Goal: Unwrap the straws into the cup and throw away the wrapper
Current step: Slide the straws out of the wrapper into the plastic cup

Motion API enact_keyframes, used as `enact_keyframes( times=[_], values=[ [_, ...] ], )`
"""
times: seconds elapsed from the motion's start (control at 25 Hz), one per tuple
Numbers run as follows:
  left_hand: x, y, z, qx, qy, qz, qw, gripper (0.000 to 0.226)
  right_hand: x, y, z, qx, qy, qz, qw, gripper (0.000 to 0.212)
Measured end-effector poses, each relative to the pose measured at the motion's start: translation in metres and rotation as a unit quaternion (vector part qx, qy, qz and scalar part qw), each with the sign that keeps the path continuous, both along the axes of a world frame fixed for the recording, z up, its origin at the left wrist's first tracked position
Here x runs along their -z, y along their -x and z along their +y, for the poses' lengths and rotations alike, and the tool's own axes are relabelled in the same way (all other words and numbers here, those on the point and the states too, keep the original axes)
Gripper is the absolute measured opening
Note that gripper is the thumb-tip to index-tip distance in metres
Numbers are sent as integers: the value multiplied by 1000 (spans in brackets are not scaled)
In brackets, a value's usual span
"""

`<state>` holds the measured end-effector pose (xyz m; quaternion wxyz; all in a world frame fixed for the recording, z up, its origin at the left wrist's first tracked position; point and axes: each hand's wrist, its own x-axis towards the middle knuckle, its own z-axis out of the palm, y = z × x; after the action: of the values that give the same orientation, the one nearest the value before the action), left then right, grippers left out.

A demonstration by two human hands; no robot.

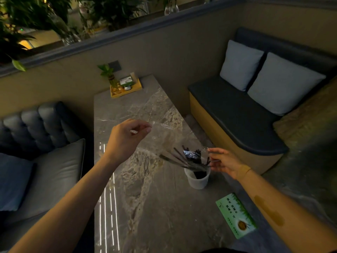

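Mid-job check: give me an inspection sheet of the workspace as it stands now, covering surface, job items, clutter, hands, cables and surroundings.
Surface: grey marble-pattern table, light streaks reflected near its left edge.
Job's things: dark thin straws fanned out of the white paper cup; clear plastic wrapper stretched above them.
Clutter: green printed card near the right edge; yellow tray with small plant at the far end.
Hands: left hand pinches the wrapper's upper end; right hand holds its lower end by the straws.
Cables: nothing seen.
Surroundings: dark sofa left, bench with two grey cushions right.

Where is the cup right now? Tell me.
The white cup stands on the marble table, right of centre, just below the right hand, dark straws fanning from it.
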<state>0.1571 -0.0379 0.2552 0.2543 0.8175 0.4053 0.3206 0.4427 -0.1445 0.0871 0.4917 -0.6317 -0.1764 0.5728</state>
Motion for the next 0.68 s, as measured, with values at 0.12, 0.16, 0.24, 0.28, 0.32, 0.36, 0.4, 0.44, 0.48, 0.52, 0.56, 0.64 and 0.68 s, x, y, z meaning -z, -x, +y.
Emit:
enact_keyframes(
  times=[0.12,0.16,0.24,0.28,0.32,0.36,0.4,0.44,0.48,0.52,0.56,0.64,0.68],
  values=[
    [-9,-9,3,12,-22,14,1000,11,-2,-1,-3,8,-11,24,1000,25],
    [-12,-12,3,12,-24,15,1000,11,-3,-1,-4,10,-15,28,999,24],
    [-15,-15,4,9,-26,18,999,9,-5,-1,-5,13,-21,32,999,24],
    [-16,-16,4,7,-27,20,999,9,-5,-1,-5,15,-23,34,999,24],
    [-18,-16,4,6,-28,19,999,9,-6,0,-5,17,-26,37,999,24],
    [-20,-17,4,6,-29,16,999,9,-7,1,-6,17,-29,40,999,24],
    [-23,-17,4,8,-32,9,999,8,-8,1,-6,17,-30,44,998,23],
    [-26,-17,5,9,-35,3,999,9,-9,2,-7,17,-31,49,998,23],
    [-29,-18,5,11,-38,0,999,9,-9,3,-7,17,-32,55,998,22],
    [-32,-20,5,13,-42,0,999,9,-10,4,-8,17,-33,61,997,22],
    [-34,-23,6,14,-47,4,999,9,-10,6,-10,19,-34,67,997,22],
    [-40,-29,6,22,-61,7,998,9,-10,9,-12,26,-35,78,996,21],
    [-43,-33,6,30,-67,5,997,9,-10,10,-14,31,-35,84,995,20]
  ],
)
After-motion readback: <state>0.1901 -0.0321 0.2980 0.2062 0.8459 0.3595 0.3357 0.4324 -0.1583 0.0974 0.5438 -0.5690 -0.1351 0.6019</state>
